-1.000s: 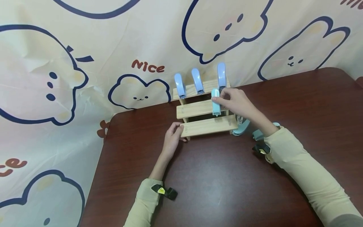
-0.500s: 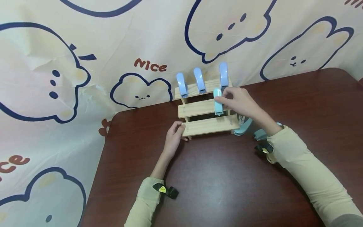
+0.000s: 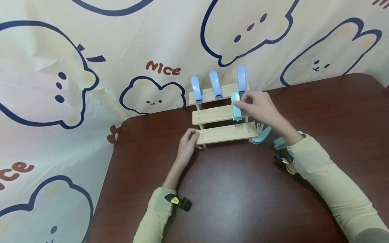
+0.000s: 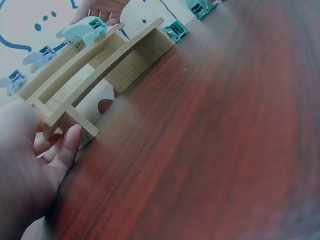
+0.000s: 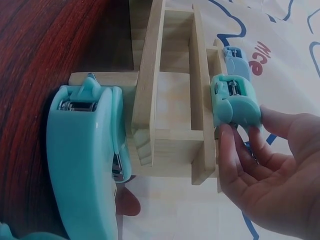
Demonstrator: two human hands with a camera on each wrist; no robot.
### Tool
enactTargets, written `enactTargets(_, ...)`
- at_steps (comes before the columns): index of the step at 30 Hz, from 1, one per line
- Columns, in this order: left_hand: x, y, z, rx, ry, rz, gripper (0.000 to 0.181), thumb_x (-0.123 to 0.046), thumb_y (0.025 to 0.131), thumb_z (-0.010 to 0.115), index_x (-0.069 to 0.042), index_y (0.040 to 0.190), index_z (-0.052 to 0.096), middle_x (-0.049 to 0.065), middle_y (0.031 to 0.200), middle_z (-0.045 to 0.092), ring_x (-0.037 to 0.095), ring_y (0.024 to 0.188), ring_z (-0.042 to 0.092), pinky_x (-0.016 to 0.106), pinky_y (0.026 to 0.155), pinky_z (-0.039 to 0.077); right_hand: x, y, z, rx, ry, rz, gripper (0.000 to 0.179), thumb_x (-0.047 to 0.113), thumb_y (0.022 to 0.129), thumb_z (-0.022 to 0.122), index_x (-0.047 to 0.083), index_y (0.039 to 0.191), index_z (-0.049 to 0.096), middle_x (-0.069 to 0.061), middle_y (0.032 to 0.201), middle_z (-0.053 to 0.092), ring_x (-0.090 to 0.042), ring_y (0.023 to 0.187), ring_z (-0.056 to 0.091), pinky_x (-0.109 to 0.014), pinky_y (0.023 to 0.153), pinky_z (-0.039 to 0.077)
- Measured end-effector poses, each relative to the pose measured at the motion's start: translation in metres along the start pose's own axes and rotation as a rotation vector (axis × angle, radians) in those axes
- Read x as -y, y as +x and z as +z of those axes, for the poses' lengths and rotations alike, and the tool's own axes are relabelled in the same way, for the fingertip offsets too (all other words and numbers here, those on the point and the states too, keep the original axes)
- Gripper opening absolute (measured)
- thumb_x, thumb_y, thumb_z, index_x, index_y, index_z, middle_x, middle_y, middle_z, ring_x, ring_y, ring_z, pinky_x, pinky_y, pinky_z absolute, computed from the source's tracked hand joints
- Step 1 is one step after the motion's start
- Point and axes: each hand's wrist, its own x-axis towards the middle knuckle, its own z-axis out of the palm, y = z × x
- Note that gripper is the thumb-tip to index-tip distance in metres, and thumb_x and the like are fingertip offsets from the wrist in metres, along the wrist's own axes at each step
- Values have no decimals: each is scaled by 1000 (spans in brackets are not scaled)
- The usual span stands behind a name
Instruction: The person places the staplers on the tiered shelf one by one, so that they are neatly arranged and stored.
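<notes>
A three-tier wooden rack [image 3: 212, 115] stands on the table. My left hand [image 3: 186, 146] grips the left end of its lowest shelf; the left wrist view shows the thumb [image 4: 70, 145] against the rack's leg. At the middle shelf's right end, my right hand [image 3: 258, 105] pinches a turquoise stapler [image 3: 236, 106] between thumb and fingers. The stapler stands with its narrow end toward me, its base over the shelf, as the right wrist view also shows the stapler [image 5: 235, 102]. Three light blue staplers [image 3: 215, 84] stand in a row on the top shelf.
Right of the rack, a turquoise stapler [image 3: 262, 135] lies on the table [image 3: 231, 189] close by its side. Another turquoise stapler [image 3: 280, 143] is partly hidden under my right forearm. A patterned cloth [image 3: 164, 40] hangs right behind the rack.
The turquoise stapler in my right hand has shifted slightly back and to the right on the middle shelf. My left hand keeps its grip on the rack; the head view has drifted a little.
</notes>
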Motion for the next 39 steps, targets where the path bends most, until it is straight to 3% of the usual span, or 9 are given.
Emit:
enactTargets(10,1,-3,-2,-10,3,-17,29,-21,107,56,2,123,63,10,103,65,17,70,65,29,63,60,1,1,2,-3,-6,-22,30,30,99,72,3,89,66,-14,91,69,-31,90,59,-42,78,48)
enactTargets(16,1,-4,0,11,5,-38,27,-16,108,53,3,124,62,7,101,65,19,71,66,33,66,61,1,-2,-8,-32,-27,-31,29,31,102,67,4,90,68,-13,87,69,-29,81,56,-38,66,44)
enactTargets(20,-13,-10,4,27,8,-39,25,-11,107,51,7,121,62,10,99,66,21,70,67,34,67,61,1,-10,-23,-56,-14,-15,36,37,104,63,2,96,70,-14,88,72,-31,79,64,-30,58,46)
enactTargets(24,-32,-19,7,28,4,-20,23,-9,106,52,8,119,62,11,99,66,20,70,65,34,66,62,-9,-18,-39,-23,22,29,44,45,104,61,2,99,70,-14,93,74,-29,83,72,-22,62,54)
enactTargets(26,-36,-20,7,31,5,-11,23,-9,106,52,8,119,61,12,99,66,19,70,65,35,66,62,-19,-21,-46,29,20,60,46,47,103,61,2,103,69,-14,97,74,-29,85,73,-21,68,57)
enactTargets(30,-17,-7,6,28,8,6,24,-14,106,54,4,119,63,13,99,67,18,70,64,32,65,61,-41,-25,-56,209,-72,95,43,44,103,64,2,113,68,-14,102,73,-30,89,71,-31,73,58)
enactTargets(33,-1,0,4,22,9,11,25,-18,106,54,2,119,63,14,100,67,17,70,64,29,62,61,-55,-28,-58,371,-148,50,37,34,101,69,1,117,68,-10,104,73,-27,92,68,-40,75,56)
enactTargets(36,-1,-1,2,14,8,10,25,-18,106,54,2,119,63,14,101,67,16,69,64,29,62,61,-62,-31,-56,498,-194,-23,35,27,97,75,1,119,69,-6,109,72,-27,99,67,-46,81,58)
enactTargets(39,0,-2,0,3,4,6,25,-18,105,55,1,119,64,14,101,68,17,68,64,29,62,61,-63,-32,-53,575,-209,-69,36,22,93,79,1,120,68,-7,112,72,-30,105,69,-53,89,58)
